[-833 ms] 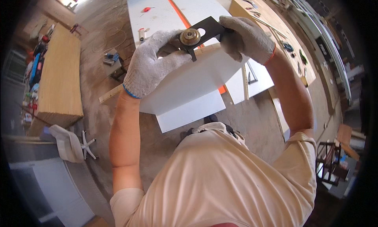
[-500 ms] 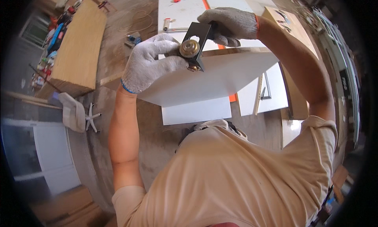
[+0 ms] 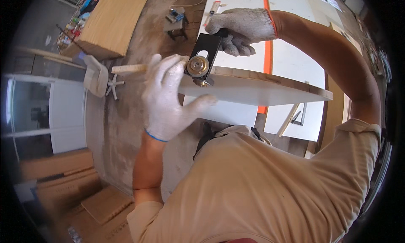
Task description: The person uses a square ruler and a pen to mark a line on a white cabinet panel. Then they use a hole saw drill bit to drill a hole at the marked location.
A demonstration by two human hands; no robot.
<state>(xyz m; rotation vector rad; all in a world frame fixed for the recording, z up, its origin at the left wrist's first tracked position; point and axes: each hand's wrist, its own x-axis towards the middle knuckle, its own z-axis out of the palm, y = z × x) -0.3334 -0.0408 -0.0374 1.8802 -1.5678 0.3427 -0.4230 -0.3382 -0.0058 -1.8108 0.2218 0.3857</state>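
A person in white work gloves holds a black jig (image 3: 207,53) with a brass knob (image 3: 198,66) against the near end of a white board (image 3: 253,89), which hangs in the air above the floor. The right hand (image 3: 242,28) has its fingers clamped on the jig's far end, beyond the board's edge. The left hand (image 3: 171,99) lies at the board's end, fingers spread, fingertips touching the knob. The jig likely sits best flat and square to the board edge while the knob is turned
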